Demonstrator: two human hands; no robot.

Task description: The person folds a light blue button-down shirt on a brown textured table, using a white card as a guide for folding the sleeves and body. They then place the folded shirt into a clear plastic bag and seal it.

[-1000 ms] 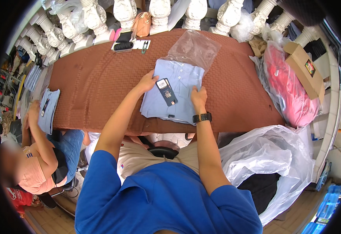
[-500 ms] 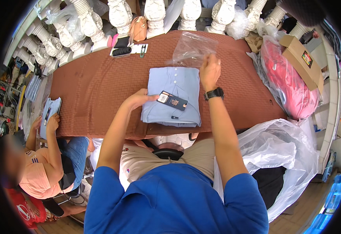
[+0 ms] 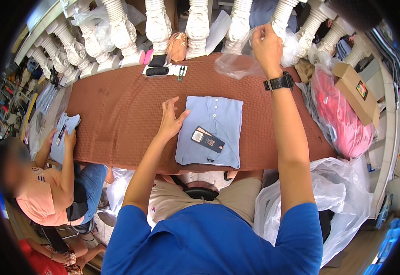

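A light blue buttoned shirt lies folded flat in front of me, its button placket toward the far edge. On it rests a dark hang tag with a white label. My left hand hovers at the shirt's left edge, fingers apart and holding nothing. Raised beyond the shirt on the right, my right hand pinches a clear plastic bag, which trails leftward over the far part of the table. Its fingertips are partly hidden behind the bag and hand.
The table has a brown textured cloth. Black thread, small snips and a tan pouch lie at its far edge. Bagged pink garments and a cardboard box are rightward. A co-worker holds another blue garment at left.
My right hand has lifted the clear bag away from the shirt, farther off and rightward. My left hand has let go of the hang tag and spread its fingers. The view has shifted slightly.
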